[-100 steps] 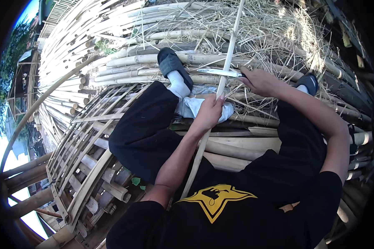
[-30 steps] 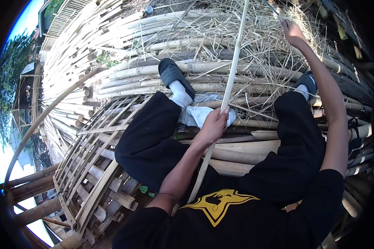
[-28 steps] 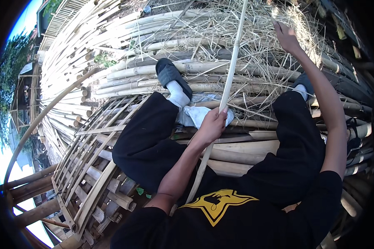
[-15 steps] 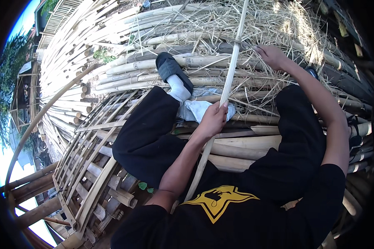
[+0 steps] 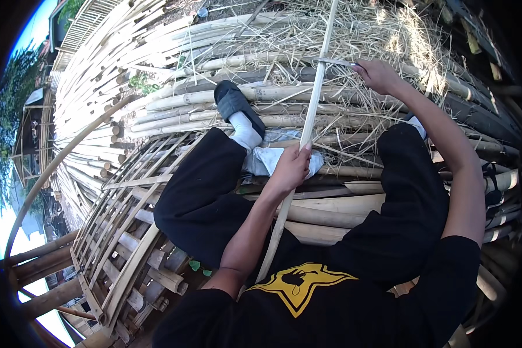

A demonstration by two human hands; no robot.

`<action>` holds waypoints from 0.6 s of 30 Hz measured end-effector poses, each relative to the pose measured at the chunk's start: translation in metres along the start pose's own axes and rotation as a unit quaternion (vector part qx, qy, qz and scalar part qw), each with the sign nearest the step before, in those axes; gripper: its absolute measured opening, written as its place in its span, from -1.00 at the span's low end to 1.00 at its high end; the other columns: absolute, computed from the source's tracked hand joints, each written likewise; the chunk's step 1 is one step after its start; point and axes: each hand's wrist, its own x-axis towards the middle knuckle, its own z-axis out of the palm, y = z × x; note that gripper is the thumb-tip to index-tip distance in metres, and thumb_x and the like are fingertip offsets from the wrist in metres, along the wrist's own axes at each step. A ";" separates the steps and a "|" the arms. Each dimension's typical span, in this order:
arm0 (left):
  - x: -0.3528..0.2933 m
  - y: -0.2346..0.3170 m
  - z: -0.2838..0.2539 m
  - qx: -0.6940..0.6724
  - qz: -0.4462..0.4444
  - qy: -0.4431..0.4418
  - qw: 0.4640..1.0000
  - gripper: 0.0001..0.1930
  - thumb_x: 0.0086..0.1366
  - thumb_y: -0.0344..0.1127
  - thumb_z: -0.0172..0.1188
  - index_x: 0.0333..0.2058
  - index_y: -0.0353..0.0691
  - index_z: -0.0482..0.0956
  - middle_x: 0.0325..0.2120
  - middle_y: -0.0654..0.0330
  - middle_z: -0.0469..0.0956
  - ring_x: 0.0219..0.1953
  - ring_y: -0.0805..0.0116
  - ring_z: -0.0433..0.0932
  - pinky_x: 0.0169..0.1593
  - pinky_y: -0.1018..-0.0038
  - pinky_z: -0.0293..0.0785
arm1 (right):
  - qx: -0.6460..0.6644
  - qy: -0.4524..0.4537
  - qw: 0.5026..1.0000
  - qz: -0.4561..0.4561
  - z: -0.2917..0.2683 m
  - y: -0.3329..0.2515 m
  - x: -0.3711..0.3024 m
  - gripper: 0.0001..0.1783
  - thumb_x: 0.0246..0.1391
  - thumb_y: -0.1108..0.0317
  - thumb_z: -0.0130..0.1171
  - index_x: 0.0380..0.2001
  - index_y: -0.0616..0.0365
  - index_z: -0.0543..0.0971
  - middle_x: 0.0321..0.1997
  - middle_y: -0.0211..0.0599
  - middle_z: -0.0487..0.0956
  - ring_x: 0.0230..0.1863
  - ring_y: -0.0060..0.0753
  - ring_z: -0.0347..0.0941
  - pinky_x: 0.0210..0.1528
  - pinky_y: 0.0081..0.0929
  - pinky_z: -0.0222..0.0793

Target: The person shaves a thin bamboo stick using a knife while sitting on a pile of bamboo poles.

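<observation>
Head view. Left hand (image 5: 291,168): fingers curled round a pale split-bamboo strip (image 5: 311,119), thumb pressed along its top. Strip runs near to far through the middle of the scene, from the person's lap past the left hand and out at the far edge, slightly tilted to the right.

Right hand (image 5: 379,78): farther out, right of the strip, fingers closed together on the handle end of a knife (image 5: 337,61); grip on the handle mostly hidden. Blade points left, lies across the strip beyond the left hand; can't tell how deep the edge sits.

Around it: dry bamboo shavings (image 5: 377,32) heaped far right, on and beside the bamboo poles (image 5: 180,100). White cloth (image 5: 265,161) just beyond the left hand, next to the black slipper (image 5: 238,105) on the left foot. Bamboo lattice frame (image 5: 142,184) near left, beside the left knee.
</observation>
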 end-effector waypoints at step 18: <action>-0.010 0.005 -0.017 -0.049 -0.031 -0.005 0.998 -0.69 0.40 -0.09 -0.13 -0.48 -0.11 0.23 -0.76 0.48 0.07 -0.80 0.70 0.02 -0.77 0.67 -0.09 | 0.100 -0.064 0.989 -0.093 0.014 -0.093 -0.027 -0.57 0.24 0.03 -0.20 -0.40 0.21 0.39 -0.56 0.05 0.47 -0.44 0.16 0.42 -0.34 -0.01 0.31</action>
